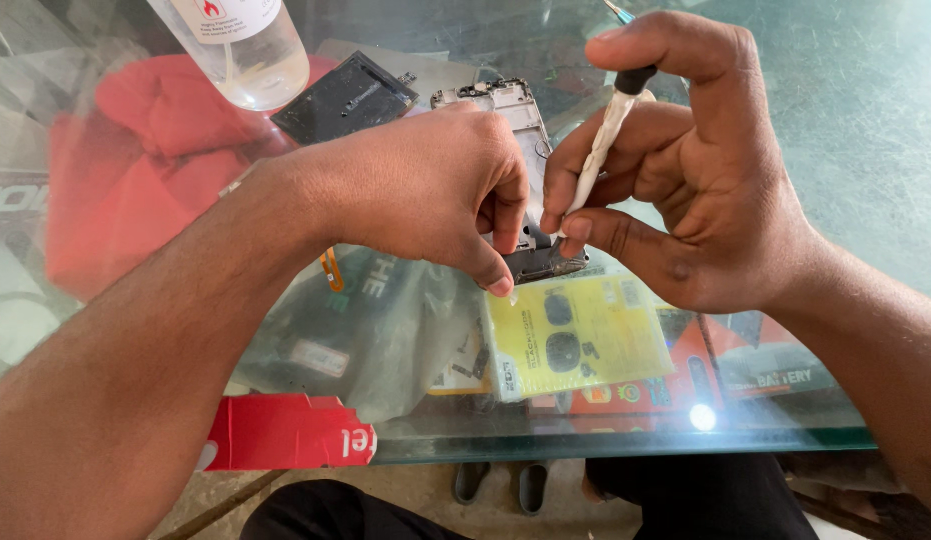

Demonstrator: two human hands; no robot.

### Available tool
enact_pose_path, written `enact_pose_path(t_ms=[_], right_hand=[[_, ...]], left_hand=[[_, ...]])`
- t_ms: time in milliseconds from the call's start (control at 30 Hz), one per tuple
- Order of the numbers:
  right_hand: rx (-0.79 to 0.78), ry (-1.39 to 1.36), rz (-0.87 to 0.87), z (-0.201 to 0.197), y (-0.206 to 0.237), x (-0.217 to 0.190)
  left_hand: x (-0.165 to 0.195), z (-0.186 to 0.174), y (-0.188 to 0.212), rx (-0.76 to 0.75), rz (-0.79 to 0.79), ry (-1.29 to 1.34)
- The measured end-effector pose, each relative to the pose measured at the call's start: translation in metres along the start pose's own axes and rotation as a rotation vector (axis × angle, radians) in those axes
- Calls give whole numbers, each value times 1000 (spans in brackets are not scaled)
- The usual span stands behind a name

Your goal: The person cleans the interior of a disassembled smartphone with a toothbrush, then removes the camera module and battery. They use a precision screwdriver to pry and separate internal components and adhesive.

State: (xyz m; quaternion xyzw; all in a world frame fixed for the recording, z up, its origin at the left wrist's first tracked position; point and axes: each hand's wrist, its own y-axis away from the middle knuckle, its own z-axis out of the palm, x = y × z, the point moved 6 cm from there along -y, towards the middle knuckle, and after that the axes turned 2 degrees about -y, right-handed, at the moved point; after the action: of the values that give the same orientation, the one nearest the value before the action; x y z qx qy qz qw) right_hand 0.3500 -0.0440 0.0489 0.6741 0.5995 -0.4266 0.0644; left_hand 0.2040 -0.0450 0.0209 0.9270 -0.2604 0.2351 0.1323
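While the left hand [426, 195] pins the lower end of a stripped silver metal phone frame [516, 150] to the glass worktop [866, 150], its grip pressed together on the frame's dark bottom edge, the right hand [686, 170] pinches a slim white-handled, black-collared screwdriver [606, 130] whose tip meets the frame just beside the left fingertips. A clear plastic bottle [251, 50] holding clear liquid stands behind, near a flat black rectangular battery [346, 98].

Glass table [866, 130]: phone frame [516, 120], bottle [248, 50]
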Motion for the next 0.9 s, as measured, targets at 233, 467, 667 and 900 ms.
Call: enact_pose_path(t_ms=[233,467,667,900], right_hand=[[-2,-9,12,0,0,1],[0,-11,15,0,0,1],[6,-5,20,0,0,1],[12,3,8,-1,1,0]], left_hand=[[1,0,0,0,-3,-7],[0,1,0,-5,-8,-4],[-1,1,0,-4,-6,-1],[0,0,0,1,-6,-4]])
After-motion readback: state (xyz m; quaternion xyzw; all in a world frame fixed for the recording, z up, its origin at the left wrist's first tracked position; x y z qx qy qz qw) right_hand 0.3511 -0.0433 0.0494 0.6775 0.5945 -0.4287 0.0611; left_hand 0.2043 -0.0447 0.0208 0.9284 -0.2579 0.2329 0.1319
